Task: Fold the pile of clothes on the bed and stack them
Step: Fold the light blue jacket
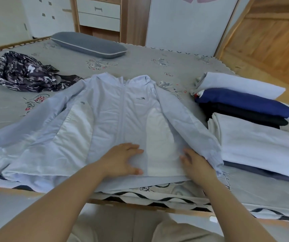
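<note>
The left hand [122, 159] lay flat on the lower front of the pale blue jacket [108, 119], fingers straight and spread, pressing the cloth near the hem and holding nothing; the right hand [197, 165] rested just beside it on the same hem, fingers loosely extended, with the cuff of the jacket's right-side sleeve [192, 123] draped over its back; whether the thumb pinched that sleeve could not be told. The jacket lay face up on the bed [140, 67], zipped, collar pointing away from the person, its hem at the near edge directly under both hands; the other sleeve spread out wide to the left. To the right of the jacket, near the right hand, sat a stack of folded clothes [244, 109], white, blue and black layers; a dark patterned garment [23, 72] lay crumpled at the far left of the bed; a grey pillow [89, 44] lay at the far side.
</note>
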